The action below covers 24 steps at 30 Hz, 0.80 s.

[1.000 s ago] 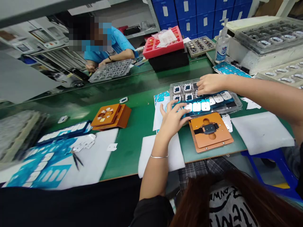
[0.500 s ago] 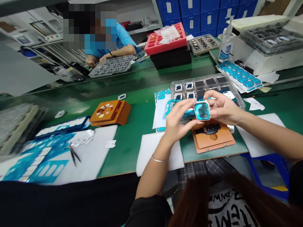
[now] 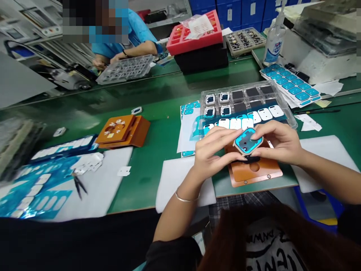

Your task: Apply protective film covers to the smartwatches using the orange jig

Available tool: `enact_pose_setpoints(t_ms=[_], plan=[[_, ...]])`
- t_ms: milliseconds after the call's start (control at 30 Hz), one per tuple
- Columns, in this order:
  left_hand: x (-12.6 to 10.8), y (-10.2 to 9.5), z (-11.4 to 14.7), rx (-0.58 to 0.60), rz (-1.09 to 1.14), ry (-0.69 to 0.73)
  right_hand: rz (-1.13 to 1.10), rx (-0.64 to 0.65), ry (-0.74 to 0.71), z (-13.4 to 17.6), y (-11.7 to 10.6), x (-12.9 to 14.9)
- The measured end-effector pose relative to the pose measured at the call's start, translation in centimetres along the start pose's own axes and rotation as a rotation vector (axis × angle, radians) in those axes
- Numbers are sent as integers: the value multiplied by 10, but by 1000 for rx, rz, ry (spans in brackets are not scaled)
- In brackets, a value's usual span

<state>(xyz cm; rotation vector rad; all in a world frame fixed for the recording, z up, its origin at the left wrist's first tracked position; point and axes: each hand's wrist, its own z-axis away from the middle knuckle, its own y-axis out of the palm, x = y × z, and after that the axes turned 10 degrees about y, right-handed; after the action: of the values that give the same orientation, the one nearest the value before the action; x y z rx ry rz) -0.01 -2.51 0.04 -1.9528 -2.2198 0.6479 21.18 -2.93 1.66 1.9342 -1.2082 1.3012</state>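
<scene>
Between both hands I hold a smartwatch case (image 3: pixel 248 140), a rounded square frame with a blue film and dark middle facing up. My left hand (image 3: pixel 216 152) pinches its left side between fingers and thumb. On its right side, my right hand (image 3: pixel 278 143) grips the edge, with a finger on the film. Just below the case lies an orange fixture plate (image 3: pixel 255 173) with a dark part on it, partly hidden by the hands. Behind them a clear plastic tray (image 3: pixel 289 116) holds dark squares and white-framed parts, with a strip of white labels (image 3: pixel 235 123) across its front.
White foam mats (image 3: pixel 184 188) flank the orange plate. To the left stand another orange fixture (image 3: pixel 121 130), tweezers (image 3: pixel 79 186) and blue film sheets (image 3: pixel 53 203). A red tray (image 3: pixel 194 35) sits on a black box. A co-worker (image 3: pixel 138 34) works across the bench.
The watch case has come lower and slightly right, and has turned so its film side faces more upward. Both hands moved with it, and a right finger now lies on the film.
</scene>
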Motion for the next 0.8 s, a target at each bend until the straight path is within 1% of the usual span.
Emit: enact_pose_setpoints(t_ms=[100, 200, 267, 333, 433, 500, 567, 700, 800], plan=[[-1, 0, 0, -31, -31, 5, -107, -36, 140, 1, 3, 3], [-3, 0, -1, -76, -119, 20, -329, -48, 305, 1, 9, 3], [-5, 0, -2, -103, -206, 44, -469, -12, 444, 1, 12, 3], [-8, 0, -3, -113, -275, 78, -562, 32, 567, 1, 14, 4], [-13, 1, -4, -106, -313, 115, -616, 79, 651, 1, 14, 8], [-16, 2, -4, -94, -313, 129, -575, 121, 654, 2, 13, 10], [-18, 2, -4, -63, -298, 166, -444, 175, 610, 3, 9, 10], [-20, 2, -3, 7, -216, 260, -105, 230, 373, 4, 1, 9], [-21, 0, -5, 37, -181, 258, 125, 185, 232, 4, -4, 13]])
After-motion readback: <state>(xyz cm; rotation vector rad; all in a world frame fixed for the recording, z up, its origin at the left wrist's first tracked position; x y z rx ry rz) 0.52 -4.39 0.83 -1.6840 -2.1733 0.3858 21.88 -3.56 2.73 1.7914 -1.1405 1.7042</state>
